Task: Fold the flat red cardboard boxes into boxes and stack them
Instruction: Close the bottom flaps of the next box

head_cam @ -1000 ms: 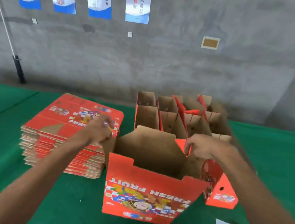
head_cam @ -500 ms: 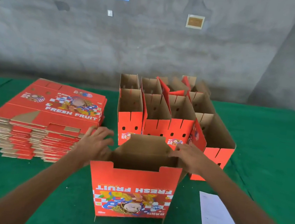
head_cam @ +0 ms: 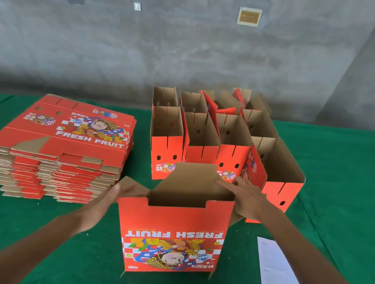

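Standing upright on the green tabletop (head_cam: 343, 175) near the person, the half-formed red box (head_cam: 171, 234) shows its printed face upside down — "FRESH FRUIT" inverted above a cartoon figure — with brown flaps raised at its open top. The left hand (head_cam: 101, 204) lies flat against the box's left side, fingers (head_cam: 114, 190) straight and touching the small side flap. The right hand (head_cam: 249, 201) reaches over the right corner, its fingers stretched out and pressing the tall rear flap (head_cam: 190, 184); neither hand curls round anything. Left of the box sits a stack of flat boxes (head_cam: 60, 150), well apart from the left hand. Behind it — just past the right hand — stands a cluster of folded boxes (head_cam: 210, 140), open tops up. A white paper sheet (head_cam: 283, 278) lies at the right.
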### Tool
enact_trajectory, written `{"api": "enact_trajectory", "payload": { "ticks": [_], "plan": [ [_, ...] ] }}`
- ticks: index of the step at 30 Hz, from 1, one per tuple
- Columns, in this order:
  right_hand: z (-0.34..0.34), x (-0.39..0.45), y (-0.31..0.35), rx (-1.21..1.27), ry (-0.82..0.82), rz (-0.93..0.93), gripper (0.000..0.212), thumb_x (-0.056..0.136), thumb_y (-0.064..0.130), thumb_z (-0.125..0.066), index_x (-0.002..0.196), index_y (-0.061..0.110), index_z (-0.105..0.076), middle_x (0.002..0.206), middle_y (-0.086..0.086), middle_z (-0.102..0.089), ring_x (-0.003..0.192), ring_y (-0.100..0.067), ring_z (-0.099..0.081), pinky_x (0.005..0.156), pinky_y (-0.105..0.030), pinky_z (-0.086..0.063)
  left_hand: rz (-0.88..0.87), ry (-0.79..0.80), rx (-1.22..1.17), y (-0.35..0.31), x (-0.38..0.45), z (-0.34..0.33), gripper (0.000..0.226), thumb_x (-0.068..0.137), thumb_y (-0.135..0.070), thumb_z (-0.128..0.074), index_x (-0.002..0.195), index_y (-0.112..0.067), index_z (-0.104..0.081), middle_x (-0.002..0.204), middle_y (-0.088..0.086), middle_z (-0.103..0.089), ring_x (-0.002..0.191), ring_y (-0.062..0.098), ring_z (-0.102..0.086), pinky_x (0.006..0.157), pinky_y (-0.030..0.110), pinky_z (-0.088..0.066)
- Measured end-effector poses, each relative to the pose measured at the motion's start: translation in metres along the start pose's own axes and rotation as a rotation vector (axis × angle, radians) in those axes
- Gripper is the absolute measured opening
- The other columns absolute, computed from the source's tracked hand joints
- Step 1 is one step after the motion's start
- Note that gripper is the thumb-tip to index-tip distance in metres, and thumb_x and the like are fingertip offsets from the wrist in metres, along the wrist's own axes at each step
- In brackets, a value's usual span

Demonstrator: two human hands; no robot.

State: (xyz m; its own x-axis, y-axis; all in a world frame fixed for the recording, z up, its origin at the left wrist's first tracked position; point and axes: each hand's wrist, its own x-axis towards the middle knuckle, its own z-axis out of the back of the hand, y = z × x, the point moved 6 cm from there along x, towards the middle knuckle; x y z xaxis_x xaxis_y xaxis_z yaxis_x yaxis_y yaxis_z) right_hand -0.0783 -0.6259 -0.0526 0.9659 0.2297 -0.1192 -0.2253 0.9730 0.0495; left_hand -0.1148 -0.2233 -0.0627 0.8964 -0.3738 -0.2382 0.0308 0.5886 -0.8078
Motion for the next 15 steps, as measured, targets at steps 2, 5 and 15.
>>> {"api": "enact_trajectory", "payload": {
  "ticks": [2, 5, 15],
  "plan": [
    [-0.004, 0.0, -0.001, 0.049, 0.007, -0.008, 0.078, 0.101, 0.023, -0.049, 0.154, 0.061, -0.005, 0.139, -0.001, -0.038, 0.111, -0.02, -0.049, 0.088, -0.036, -0.049, -0.018, 0.014, -0.032, 0.0, -0.005, -0.005, 0.071, 0.064, -0.105, -0.002, 0.126, -0.087, -0.029, 0.144, -0.042, -0.032, 0.143, 0.005, -0.021, 0.121, 0.059, -0.009],
    [-0.008, 0.001, -0.001, 0.057, 0.027, 0.006, 0.075, 0.102, 0.037, -0.052, 0.155, 0.059, -0.004, 0.143, 0.001, -0.037, 0.117, -0.023, -0.052, 0.092, -0.038, -0.052, -0.036, 0.007, 0.061, 0.003, -0.005, -0.012, 0.056, 0.074, -0.101, -0.009, 0.126, -0.088, -0.023, 0.115, -0.058, -0.05, 0.119, -0.025, -0.044, 0.109, 0.042, -0.032],
    [0.025, -0.002, 0.001, 0.479, -0.042, 0.167, 0.039, 0.106, 0.012, -0.052, 0.135, 0.036, -0.065, 0.134, 0.02, -0.061, 0.124, 0.0, -0.055, 0.096, -0.009, -0.044, -0.125, -0.346, 0.445, -0.026, 0.025, -0.026, 0.081, 0.097, -0.072, -0.038, 0.155, -0.017, -0.036, 0.147, -0.002, -0.049, 0.137, 0.012, -0.036, 0.115, 0.043, -0.041]
  ]
}}
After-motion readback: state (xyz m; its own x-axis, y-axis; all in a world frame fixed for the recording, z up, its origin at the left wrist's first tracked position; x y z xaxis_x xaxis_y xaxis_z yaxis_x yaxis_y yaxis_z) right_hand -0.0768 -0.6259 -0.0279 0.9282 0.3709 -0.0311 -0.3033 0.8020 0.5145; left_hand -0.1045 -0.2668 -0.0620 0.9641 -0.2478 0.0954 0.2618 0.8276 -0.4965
